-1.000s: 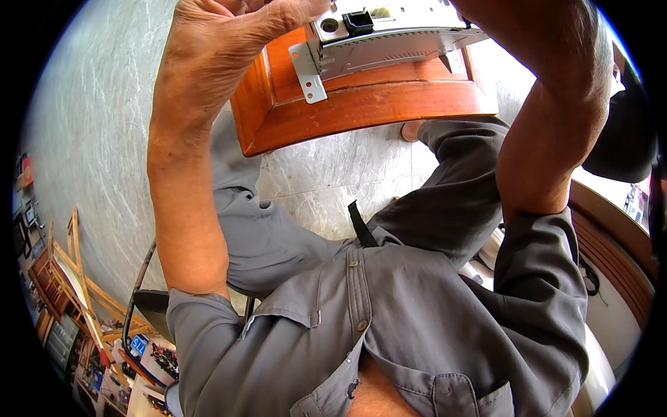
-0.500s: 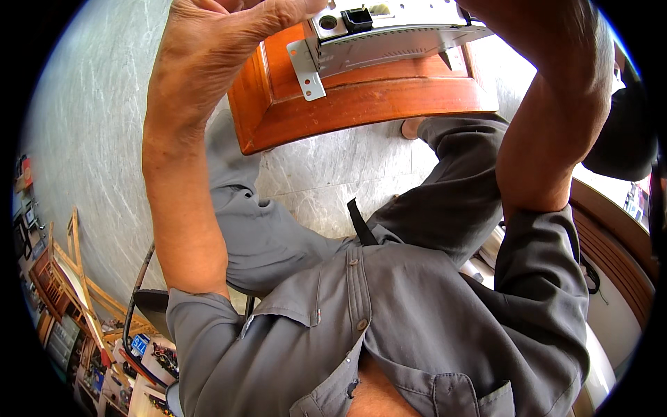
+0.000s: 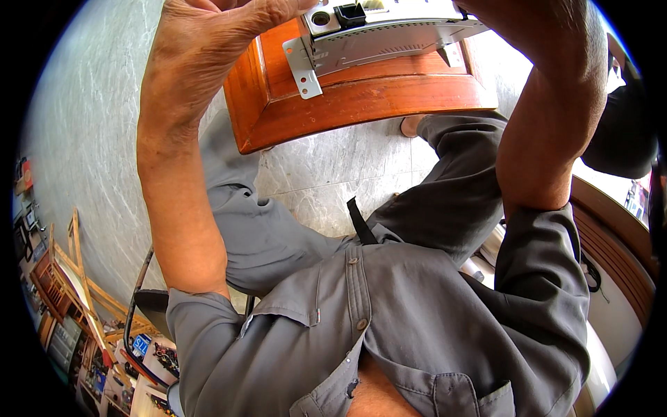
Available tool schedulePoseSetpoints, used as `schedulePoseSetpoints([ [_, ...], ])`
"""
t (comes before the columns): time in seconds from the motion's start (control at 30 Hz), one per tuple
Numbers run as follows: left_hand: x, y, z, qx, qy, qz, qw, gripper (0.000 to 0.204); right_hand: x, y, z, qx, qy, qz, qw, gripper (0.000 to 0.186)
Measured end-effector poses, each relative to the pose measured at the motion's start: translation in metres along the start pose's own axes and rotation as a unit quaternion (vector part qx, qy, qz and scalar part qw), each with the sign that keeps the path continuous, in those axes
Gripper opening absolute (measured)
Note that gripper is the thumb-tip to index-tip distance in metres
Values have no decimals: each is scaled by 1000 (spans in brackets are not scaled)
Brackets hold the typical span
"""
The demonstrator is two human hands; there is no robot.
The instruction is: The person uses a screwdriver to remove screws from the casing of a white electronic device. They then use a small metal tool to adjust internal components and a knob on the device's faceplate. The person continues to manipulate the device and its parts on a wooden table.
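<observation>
A silver metal-cased electronics unit [image 3: 389, 47] rests over a wooden stool or small table at the top of the view. Its near edge carries a round socket, a black connector and, at the left, a flat bracket [image 3: 303, 68] with holes. My left hand [image 3: 208, 42] reaches to the unit's left corner, its thumb stretched along to that corner. The fingers look bent in a pinch, but their tips and anything between them are cut off by the upper edge. My right hand [image 3: 517, 24] is at the unit's right end, in shadow, its fingers mostly out of view.
The reddish-brown wooden top [image 3: 361, 104] stands between my knees on a grey marbled floor [image 3: 90, 125]. Wooden frames [image 3: 87, 299] and a clutter of small parts lie at the lower left. A black rounded object [image 3: 622, 135] is beyond my right arm.
My left hand and the unit have shifted slightly left and up in the picture, and the wooden top also sits a little further left. My right arm is nearly still.
</observation>
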State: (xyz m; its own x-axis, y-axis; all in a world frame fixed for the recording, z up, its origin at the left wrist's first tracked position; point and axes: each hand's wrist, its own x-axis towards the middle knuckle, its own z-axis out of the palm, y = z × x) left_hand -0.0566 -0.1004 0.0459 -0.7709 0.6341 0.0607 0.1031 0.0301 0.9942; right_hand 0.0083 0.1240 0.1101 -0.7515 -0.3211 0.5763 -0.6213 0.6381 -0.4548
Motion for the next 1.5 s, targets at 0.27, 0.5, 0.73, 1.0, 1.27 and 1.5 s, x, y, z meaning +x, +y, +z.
schedulePoseSetpoints([
  [0.27,2,12,-9,-15,-52,-16,998,18,6,-2,2,-6,-9,-7,1000,14],
  [0.5,7,5,-12,-41,-92,-29,995,23,20,-11,-1,-42,-64,-7,997,14],
  [0.73,9,-2,-16,-36,-94,-35,994,19,43,-41,-12,-99,-221,79,967,9],
  [1.0,17,-13,-16,-17,-142,48,989,15,55,-77,-11,-184,-246,159,938,13],
  [1.27,18,-22,-15,-59,-151,46,986,14,61,-90,4,-228,-242,210,920,19],
  [1.5,14,-31,-6,-82,-104,81,988,15,51,-80,-2,-254,-198,195,926,25],
])
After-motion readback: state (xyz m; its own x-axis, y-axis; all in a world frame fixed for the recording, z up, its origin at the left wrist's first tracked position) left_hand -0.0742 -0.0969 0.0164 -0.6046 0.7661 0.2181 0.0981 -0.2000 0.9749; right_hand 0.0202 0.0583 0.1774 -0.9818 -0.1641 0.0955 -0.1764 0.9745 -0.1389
